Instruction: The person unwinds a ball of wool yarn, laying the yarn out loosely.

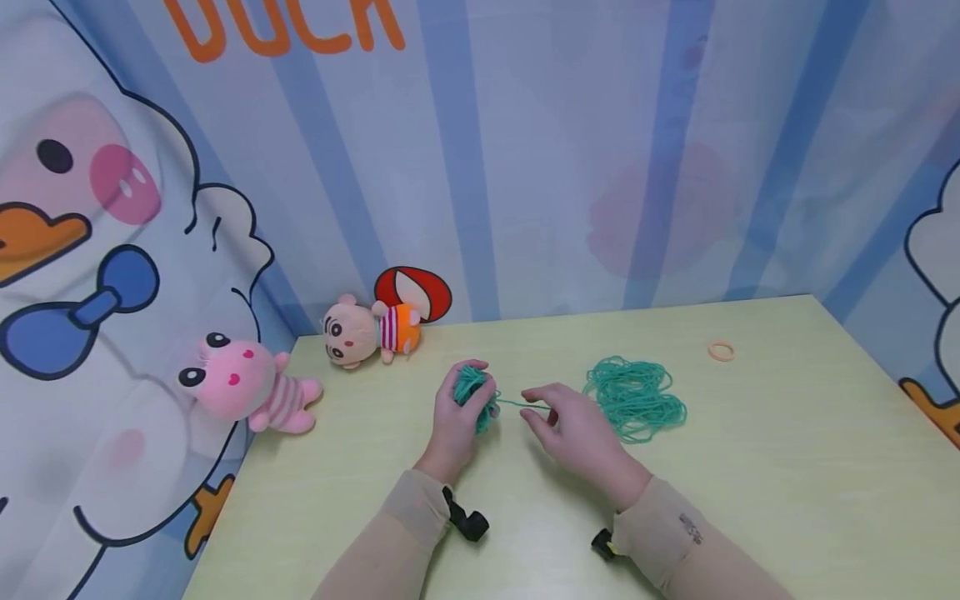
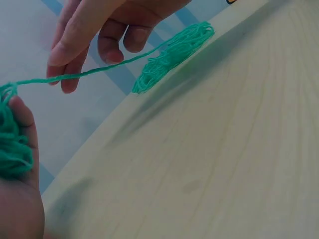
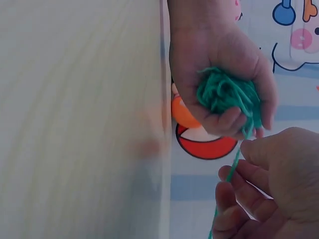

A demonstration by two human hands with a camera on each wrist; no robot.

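A wad of green yarn (image 1: 472, 395) is gripped in the left hand (image 1: 454, 425), its fingers and thumb curled round it; the right wrist view shows the wad (image 3: 228, 93) in the palm. One green strand (image 2: 94, 71) runs from it past the fingers of the right hand (image 1: 581, 437). That hand is bent with thumb and fingertips apart, and the strand passes along its fingers in the right wrist view. To the right of the right hand, a loose looped pile of the same yarn (image 1: 637, 398) lies on the table.
A pale table (image 1: 787, 483) stands against a printed cloth backdrop (image 1: 540, 167). At the back left lie a doll in orange shorts (image 1: 367, 332) and a pink plush toy (image 1: 251, 383). A small pinkish ring (image 1: 722, 351) rests right of the yarn pile.
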